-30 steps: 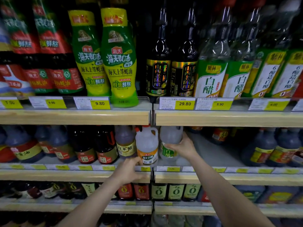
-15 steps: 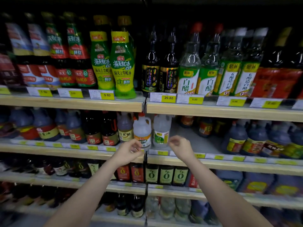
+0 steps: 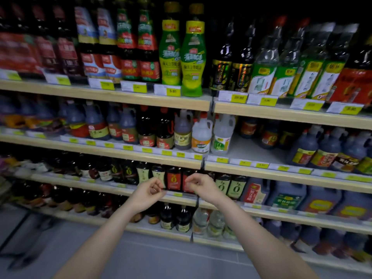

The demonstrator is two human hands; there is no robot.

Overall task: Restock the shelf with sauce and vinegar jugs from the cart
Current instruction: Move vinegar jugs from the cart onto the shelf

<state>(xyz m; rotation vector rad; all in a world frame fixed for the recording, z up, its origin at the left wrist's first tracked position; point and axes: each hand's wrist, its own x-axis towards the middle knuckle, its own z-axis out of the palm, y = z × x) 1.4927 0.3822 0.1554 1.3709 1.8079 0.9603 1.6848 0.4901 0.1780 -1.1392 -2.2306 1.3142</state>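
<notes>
Head view: both hands hang in mid-air, holding nothing, fingers loosely curled. The left hand (image 3: 148,191) and right hand (image 3: 201,187) sit close together but apart, low in front of the shelving, below the translucent white plastic vinegar jug with the orange label (image 3: 202,134). That jug stands upright on the pale wooden second shelf (image 3: 104,149), touching or nearly touching the translucent white jug with the green label (image 3: 222,135) just to its right; further right the shelf is bare.

Full of liquid, these jugs should be heavy, with smooth, slightly yielding walls that could slip; the moulded loop handle beside the neck looks the safest hold, a palm under the base helping.

A second ago the right hand gripped the green-labelled jug and the left reached by the orange-labelled one; both have since withdrawn and the view has pulled back.
</notes>
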